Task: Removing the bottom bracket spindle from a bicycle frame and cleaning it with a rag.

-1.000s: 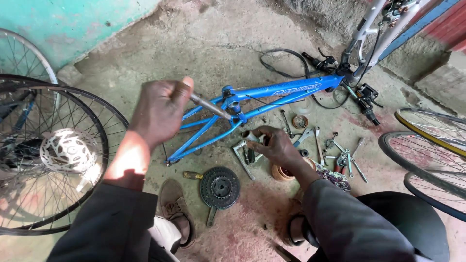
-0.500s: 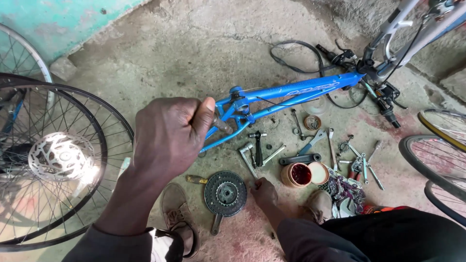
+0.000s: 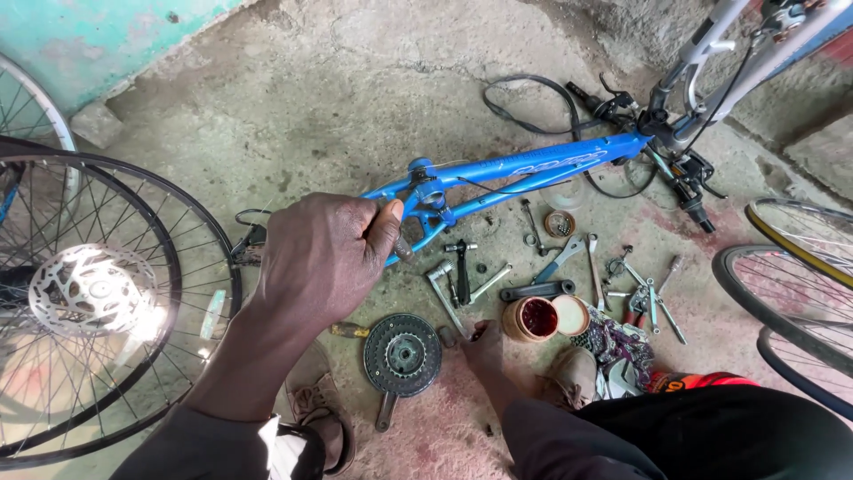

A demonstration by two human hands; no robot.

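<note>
My left hand (image 3: 324, 258) is raised in front of the camera, fingers closed around a thin metal tool whose end shows by my thumb, just over the bottom bracket of a blue bicycle frame (image 3: 524, 169) lying on the concrete. My right hand (image 3: 484, 348) rests low on the floor with fingers pointing down, between a black chainring with crank (image 3: 402, 354) and a small open pot of red grease (image 3: 530, 318). It holds nothing that I can see.
Loose spanners, bolts and a crank arm (image 3: 537, 290) are scattered right of the frame. Spoked wheels with a disc rotor (image 3: 89, 289) stand at left, more rims (image 3: 791, 293) at right. A sandalled foot (image 3: 320, 418) sits below.
My right hand has left the loose tools and dropped to the floor beside the chainring. My left hand has come nearer the camera, still closed on the tool. The view has shifted left.
</note>
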